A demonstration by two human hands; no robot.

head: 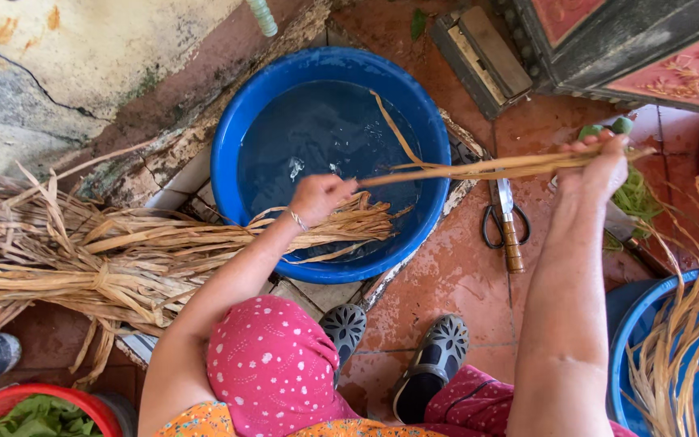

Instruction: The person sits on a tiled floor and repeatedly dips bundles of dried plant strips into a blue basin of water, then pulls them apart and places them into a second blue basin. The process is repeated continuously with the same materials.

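A long dried leaf strip (479, 168) is stretched level over the blue basin of water (331, 158), one end at each hand. The left hand (317, 197) is closed around its near end just above the water, fingers pressed together on it; the right hand (604, 166) pinches the far end out past the basin's rim, over the tiled floor (438, 283). A loose sliver curls up from the strip's middle. Dry fibre like this looks brittle to me: pulled tight between 2 hands, it could split along its length or snap where that sliver has lifted.

The tied bundle of dried leaves (99, 259) rests with its tips on the basin's edge under the left wrist, so an elbow swing could drag it into the water. Scissors (495, 222) and a wooden-handled knife (510, 231) lie on the floor just below the right hand, close to the sandalled feet (438, 356); wet tiles and a blade that near seem a real hazard.
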